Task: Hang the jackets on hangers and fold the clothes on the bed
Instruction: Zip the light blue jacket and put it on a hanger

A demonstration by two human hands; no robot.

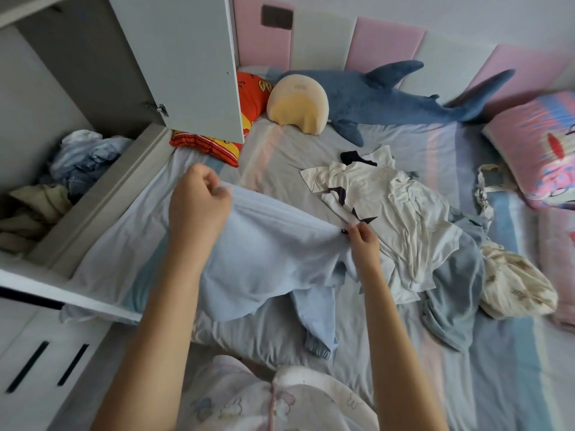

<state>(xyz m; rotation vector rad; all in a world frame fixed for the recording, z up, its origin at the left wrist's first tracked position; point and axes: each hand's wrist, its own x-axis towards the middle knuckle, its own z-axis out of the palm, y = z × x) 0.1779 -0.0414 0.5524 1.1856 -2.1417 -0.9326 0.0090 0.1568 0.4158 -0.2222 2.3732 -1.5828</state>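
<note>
A pale blue jacket point(267, 259) is lifted above the bed point(466, 353), stretched between both hands. My left hand point(199, 203) grips its upper edge at the left. At the right, my right hand point(362, 241) pinches the same edge beside a small dark zipper pull. One sleeve with an elastic cuff point(320, 349) hangs down onto the sheet. A white garment with dark markings point(389, 200) lies crumpled to the right, with a grey-blue garment point(457, 293) below it and a cream patterned piece point(513, 287) further right.
An open wardrobe door point(193, 63) stands at the left above a drawer point(102, 200) holding bundled clothes point(81, 160). A plush shark point(389, 98), a cream cushion point(298, 104), an orange pillow point(249, 98) and a pink pillow point(541, 150) line the padded headboard.
</note>
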